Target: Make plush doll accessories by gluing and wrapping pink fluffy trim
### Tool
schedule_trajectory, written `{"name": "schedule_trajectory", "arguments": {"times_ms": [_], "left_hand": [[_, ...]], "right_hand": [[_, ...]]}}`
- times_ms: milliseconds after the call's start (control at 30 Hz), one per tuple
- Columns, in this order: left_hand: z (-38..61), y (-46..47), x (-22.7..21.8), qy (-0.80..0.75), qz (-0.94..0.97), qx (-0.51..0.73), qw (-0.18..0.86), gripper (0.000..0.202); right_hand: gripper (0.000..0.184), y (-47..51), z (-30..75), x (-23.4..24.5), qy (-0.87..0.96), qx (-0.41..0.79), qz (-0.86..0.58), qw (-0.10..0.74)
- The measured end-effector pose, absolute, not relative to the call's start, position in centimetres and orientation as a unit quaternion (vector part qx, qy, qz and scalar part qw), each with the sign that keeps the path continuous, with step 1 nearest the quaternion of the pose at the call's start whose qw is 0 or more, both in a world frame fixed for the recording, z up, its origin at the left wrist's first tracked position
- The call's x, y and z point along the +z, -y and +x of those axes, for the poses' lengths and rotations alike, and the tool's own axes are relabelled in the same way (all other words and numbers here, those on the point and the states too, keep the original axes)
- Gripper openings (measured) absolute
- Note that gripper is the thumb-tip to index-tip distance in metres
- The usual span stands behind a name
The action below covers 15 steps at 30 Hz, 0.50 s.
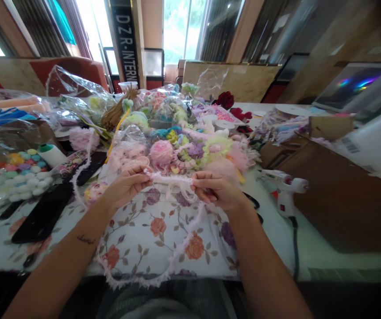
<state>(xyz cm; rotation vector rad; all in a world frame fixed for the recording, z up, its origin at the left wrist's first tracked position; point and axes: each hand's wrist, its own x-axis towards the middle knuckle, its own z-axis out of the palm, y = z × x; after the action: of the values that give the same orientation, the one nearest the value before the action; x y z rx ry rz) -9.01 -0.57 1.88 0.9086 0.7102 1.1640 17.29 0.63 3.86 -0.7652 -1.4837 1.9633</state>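
A strand of fluffy pale pink yarn (172, 178) is stretched level between my two hands over the floral cloth. My left hand (132, 182) pinches one end of this stretch between thumb and fingers. At the other end my right hand (218, 188) pinches it too, with thin pale strands dangling beside its fingers. From there the yarn hangs in a long loop across the cloth and past the table's front edge. On the left it runs up toward a fuzzy pink ball of yarn (80, 138).
Behind my hands lies a heap of pastel yarn and trims (177, 146). A white glue gun (286, 190) and a cardboard box (336, 195) stand right. On the left are a black phone (42, 212), pompoms (27, 181) and a spool (51, 155). The floral cloth (137, 243) covers the front.
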Motion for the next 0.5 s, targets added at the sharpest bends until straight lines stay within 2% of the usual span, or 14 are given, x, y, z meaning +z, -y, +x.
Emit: {"name": "schedule_trajectory", "arguments": {"times_ms": [100,233,300,500], "left_hand": [[-8.7,0.5,1.9,-0.316,0.395,0.541,0.672,0.014],[-8.5,0.6,1.6,-0.344,0.381,0.567,0.645,0.013],[-8.2,0.9,1.3,-0.353,0.391,0.553,0.645,0.015],[-7.2,1.7,1.0,-0.35,0.425,0.496,0.672,0.015]], "right_hand": [[0.018,-0.5,17.6,4.0,0.588,0.721,-0.27,0.247],[0.024,-0.2,18.0,4.6,0.704,0.668,-0.209,0.122],[0.028,-0.2,17.6,4.5,0.734,0.646,-0.189,0.093],[0.038,0.5,13.7,2.2,0.611,0.73,-0.219,0.214]]}}
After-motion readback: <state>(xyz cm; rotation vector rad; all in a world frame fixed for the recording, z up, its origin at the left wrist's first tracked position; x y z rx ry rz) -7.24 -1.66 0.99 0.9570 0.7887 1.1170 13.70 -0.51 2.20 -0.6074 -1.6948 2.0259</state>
